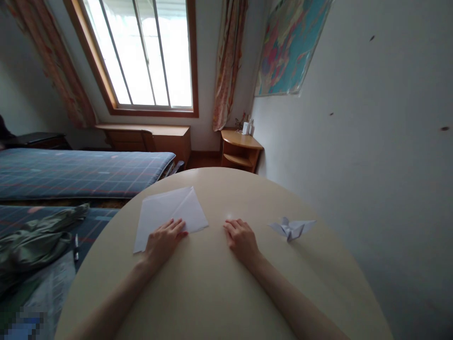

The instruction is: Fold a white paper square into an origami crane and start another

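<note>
My left hand [165, 240] lies palm down with its fingers stretched over the lower edge of some white paper sheets [173, 208]. A crease or edge line runs diagonally across the top sheet. My right hand [242, 238] rests flat on the round cream table [219, 293], its fingers extended and close together, with nothing visible in it. Off to its right stands a folded white paper crane [290, 229] with spread wings, apart from the hand.
A white wall [361, 165] runs along the table's right side. On the left are beds with blue plaid mattresses [78, 172], a crumpled green cloth [38, 248] and a pen [76, 248]. A corner shelf [241, 139] and a wooden desk [166, 132] stand near the window.
</note>
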Action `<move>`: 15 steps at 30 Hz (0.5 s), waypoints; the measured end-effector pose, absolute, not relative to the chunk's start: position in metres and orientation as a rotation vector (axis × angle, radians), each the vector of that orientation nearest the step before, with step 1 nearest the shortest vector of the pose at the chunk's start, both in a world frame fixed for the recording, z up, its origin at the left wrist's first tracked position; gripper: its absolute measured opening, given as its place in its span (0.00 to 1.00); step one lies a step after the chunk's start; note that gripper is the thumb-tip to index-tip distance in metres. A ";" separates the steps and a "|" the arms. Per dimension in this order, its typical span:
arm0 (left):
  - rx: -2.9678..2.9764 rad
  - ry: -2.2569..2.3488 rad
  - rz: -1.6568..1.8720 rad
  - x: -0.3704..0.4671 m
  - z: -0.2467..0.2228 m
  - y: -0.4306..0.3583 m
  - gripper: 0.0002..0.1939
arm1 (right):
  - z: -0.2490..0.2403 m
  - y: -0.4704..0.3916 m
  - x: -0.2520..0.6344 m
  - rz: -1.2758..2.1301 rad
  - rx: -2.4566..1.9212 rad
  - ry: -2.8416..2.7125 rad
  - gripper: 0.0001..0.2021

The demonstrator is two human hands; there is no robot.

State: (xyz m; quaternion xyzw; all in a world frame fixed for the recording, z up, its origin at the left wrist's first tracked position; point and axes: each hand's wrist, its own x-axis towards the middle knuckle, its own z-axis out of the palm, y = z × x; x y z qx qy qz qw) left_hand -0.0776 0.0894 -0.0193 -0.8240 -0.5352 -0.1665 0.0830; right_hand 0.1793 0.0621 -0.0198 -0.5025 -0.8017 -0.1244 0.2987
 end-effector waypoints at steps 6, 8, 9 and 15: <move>-2.449 -1.576 -0.560 -0.073 -0.021 0.086 0.15 | -0.013 0.025 0.222 -0.669 -1.101 -2.113 0.13; -2.469 -1.550 -0.579 -0.068 -0.021 0.083 0.16 | -0.009 0.011 0.255 -0.873 -1.129 -1.902 0.13; -2.492 -1.531 -0.587 -0.065 -0.021 0.081 0.17 | -0.008 0.007 0.272 -0.971 -1.195 -1.762 0.15; -2.651 -1.389 -0.592 -0.046 -0.021 0.069 0.19 | -0.009 0.008 0.331 -0.722 -1.711 -1.428 0.17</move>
